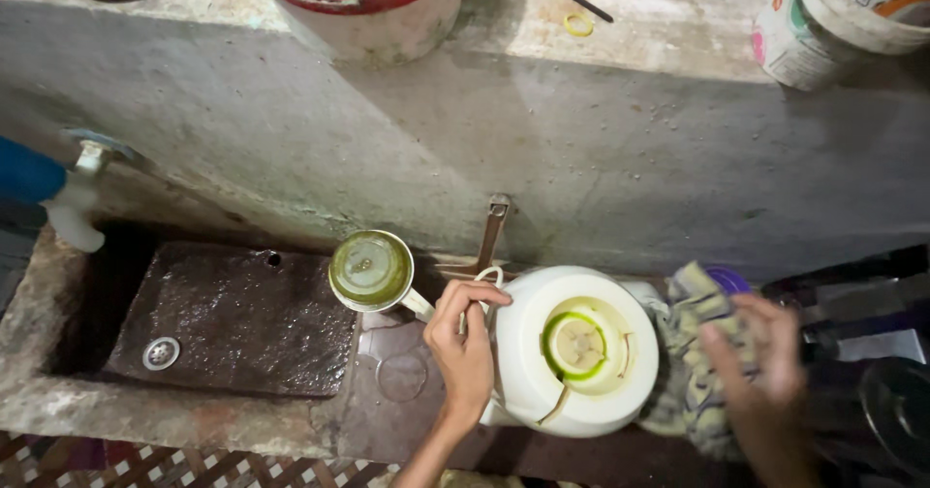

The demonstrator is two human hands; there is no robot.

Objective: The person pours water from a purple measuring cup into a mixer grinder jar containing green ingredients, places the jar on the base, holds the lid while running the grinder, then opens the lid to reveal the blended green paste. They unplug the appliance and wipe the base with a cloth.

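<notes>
The left hand (463, 347) comes in from 6 o'clock and closes its grip on the thin wire handle (484, 280) of a white plastic container (542, 391), fingers curled round the loop at the container's 10 o'clock edge. The container sits on the wet stone bench (387, 420) at the lower middle of the view, and its round top shows a green ring (554, 338) around a pale centre. At 3 o'clock from the container, the right hand (760, 362) is blurred; its fingers are clenched on a crumpled, mottled cloth (693, 352), which touches the container's right side.

Just at 9 o'clock from the left hand stands a metal cup (370, 270) with a greenish inside, its handle pointing toward the fingers. Further toward 9 o'clock lies a dark, wet sink (242, 318) with a round drain (161, 353), and a white tap (77, 207) at its far left. A flat metal tool (492, 231) leans on the concrete wall (601, 149) at 12 o'clock from the hand. On the ledge above sit a red-rimmed bucket (373, 18) and a white tub (823, 28).
</notes>
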